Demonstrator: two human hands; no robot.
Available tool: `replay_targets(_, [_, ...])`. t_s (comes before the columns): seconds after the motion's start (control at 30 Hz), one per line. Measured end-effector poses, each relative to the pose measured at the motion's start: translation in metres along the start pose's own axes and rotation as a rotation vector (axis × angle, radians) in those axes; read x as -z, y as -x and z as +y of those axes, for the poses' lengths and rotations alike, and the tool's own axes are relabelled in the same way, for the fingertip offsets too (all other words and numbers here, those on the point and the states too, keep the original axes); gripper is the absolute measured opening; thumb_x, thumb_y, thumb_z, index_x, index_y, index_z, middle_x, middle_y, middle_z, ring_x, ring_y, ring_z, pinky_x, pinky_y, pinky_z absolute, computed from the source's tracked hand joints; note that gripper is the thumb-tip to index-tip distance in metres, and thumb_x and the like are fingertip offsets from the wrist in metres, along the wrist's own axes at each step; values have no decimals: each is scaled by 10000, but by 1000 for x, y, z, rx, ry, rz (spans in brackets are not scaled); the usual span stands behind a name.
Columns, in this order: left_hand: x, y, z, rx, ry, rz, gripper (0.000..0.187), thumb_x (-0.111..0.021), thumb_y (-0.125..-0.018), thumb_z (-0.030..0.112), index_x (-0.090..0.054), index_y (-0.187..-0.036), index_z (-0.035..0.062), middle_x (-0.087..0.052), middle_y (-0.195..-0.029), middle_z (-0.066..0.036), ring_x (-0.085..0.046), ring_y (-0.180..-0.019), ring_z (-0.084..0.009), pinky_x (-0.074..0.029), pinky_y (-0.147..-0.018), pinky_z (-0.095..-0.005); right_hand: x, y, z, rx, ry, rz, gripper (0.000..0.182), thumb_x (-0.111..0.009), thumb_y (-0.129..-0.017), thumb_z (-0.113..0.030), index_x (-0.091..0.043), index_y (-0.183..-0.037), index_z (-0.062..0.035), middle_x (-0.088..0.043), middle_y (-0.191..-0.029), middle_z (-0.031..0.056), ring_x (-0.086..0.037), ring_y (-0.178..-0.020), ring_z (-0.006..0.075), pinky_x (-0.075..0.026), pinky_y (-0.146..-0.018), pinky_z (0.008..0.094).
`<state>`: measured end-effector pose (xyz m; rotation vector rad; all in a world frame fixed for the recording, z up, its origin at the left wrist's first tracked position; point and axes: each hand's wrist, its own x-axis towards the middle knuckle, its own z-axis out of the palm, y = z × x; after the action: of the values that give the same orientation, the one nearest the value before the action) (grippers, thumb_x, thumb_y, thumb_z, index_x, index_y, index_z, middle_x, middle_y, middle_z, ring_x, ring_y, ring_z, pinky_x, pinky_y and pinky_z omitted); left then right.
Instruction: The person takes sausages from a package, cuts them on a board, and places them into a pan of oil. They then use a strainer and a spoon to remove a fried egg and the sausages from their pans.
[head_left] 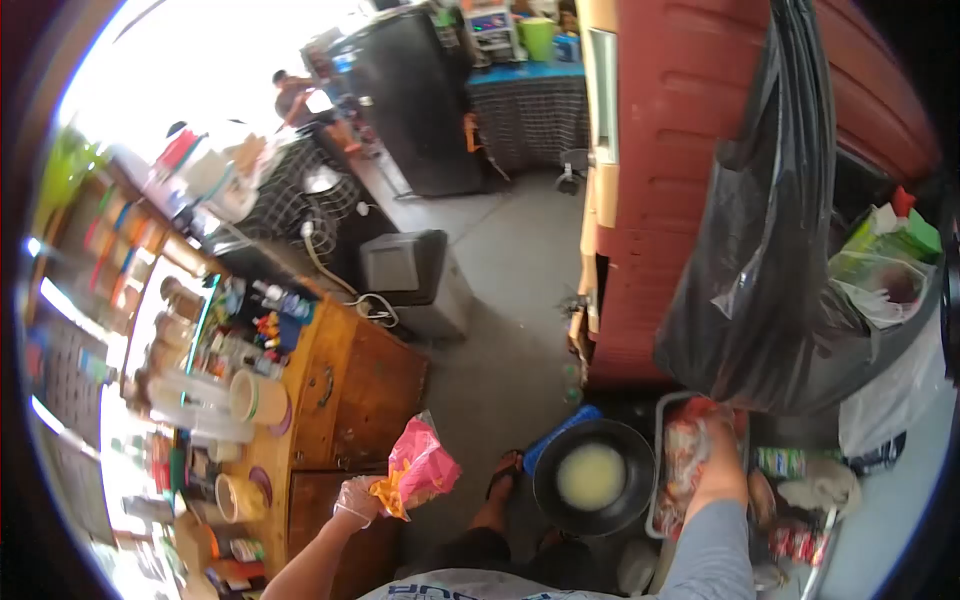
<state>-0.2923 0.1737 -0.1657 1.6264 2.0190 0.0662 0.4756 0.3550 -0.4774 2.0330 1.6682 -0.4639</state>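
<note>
My left hand (pixel 360 500), in what looks like a clear plastic glove, is closed around a pink and orange packet (pixel 418 468) at the lower middle. On the right, my right hand (pixel 712 428) reaches into a grey-rimmed tray (pixel 656 480) of red and whitish pieces (pixel 684 470); its fingers are too blurred to tell their shape or whether they grip anything. Beside the tray's left edge is a dark round pan (pixel 545 480) with a pale yellowish liquid (pixel 591 476) in it.
Wooden cabinets (pixel 375 400) bearing jars and containers stand on the left. A grey bin (pixel 435 300) is behind them. Black plastic bags (pixel 745 270) hang before a red wall (pixel 660 200) at right. A person (pixel 295 98) is in the far background.
</note>
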Motion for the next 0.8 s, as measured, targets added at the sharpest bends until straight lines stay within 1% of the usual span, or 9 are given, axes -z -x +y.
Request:
replay_targets(0.07, [-16,0,-1,29,-13,59,290,-741,-769,209,-750,-1042,111,-724,-989,-170,-684,-952,-354,-539,-861,-421,3,-29,2,15,83,-40,302,-598,-867,-311,-750,-1062,-138,-723,-1095,117,-658,-1061,263,-517,-901,400])
replay_targets(0.13, [-8,6,16,119,10,21,296,-741,-771,219,-749,-1045,106,-724,-996,-167,-686,-951,-349,-542,-858,-419,13,-50,7,43,176,-65,312,-600,-870,-329,-752,-1069,-144,-724,-1102,108,-656,-1071,251,-514,-903,398])
replay_targets(0.3, [-1,10,9,184,-10,9,295,-738,-784,223,-749,-1055,108,-724,-1013,-166,-690,-955,-335,-546,-858,-400,30,-92,8,190,464,-81,336,-605,-878,-373,-757,-1086,-158,-729,-1118,87,-650,-1096,221,-507,-909,391])
replay_targets(0.37, [-4,11,3,199,48,48,286,-741,-785,220,-751,-1046,106,-725,-1017,-162,-694,-962,-327,-548,-847,-394,28,-99,6,86,353,-83,335,-592,-889,-365,-750,-1096,-154,-718,-1142,91,-642,-1115,230,-502,-922,396])
replay_targets(0.47, [-2,15,0,177,-12,45,282,-742,-789,220,-749,-1046,105,-729,-1000,-152,-697,-956,-324,-549,-836,-395,27,-98,1,-60,215,-63,334,-573,-905,-352,-740,-1111,-149,-702,-1178,96,-629,-1143,243,-495,-942,404])
replay_targets(0.53, [-4,16,-5,182,-7,32,284,-741,-790,224,-747,-1047,104,-730,-990,-151,-695,-953,-328,-549,-835,-398,26,-100,-3,-106,170,-51,333,-561,-916,-344,-734,-1120,-145,-691,-1202,100,-620,-1161,252,-490,-956,409])
replay_targets(0.63, [-9,13,-14,118,-76,40,279,-733,-796,239,-746,-1041,105,-728,-970,-162,-691,-943,-342,-547,-830,-406,22,-102,0,-158,121,-38,332,-542,-932,-331,-724,-1135,-140,-676,-1238,106,-607,-1189,265,-483,-976,417])
replay_targets(0.73, [-16,14,-24,143,15,82,254,-702,-821,252,-748,-1025,108,-724,-965,-171,-684,-942,-354,-544,-832,-421,8,-110,13,-185,76,0,332,-523,-949,-318,-714,-1149,-134,-660,-1274,112,-594,-1217,278,-475,-996,424])
replay_targets(0.8, [-11,12,-18,126,-67,48,251,-668,-843,262,-746,-1028,112,-721,-975,-171,-682,-943,-358,-541,-835,-437,15,-101,13,-201,35,32,332,-511,-960,-310,-707,-1159,-131,-649,-1298,115,-585,-1236,287,-471,-1010,429])
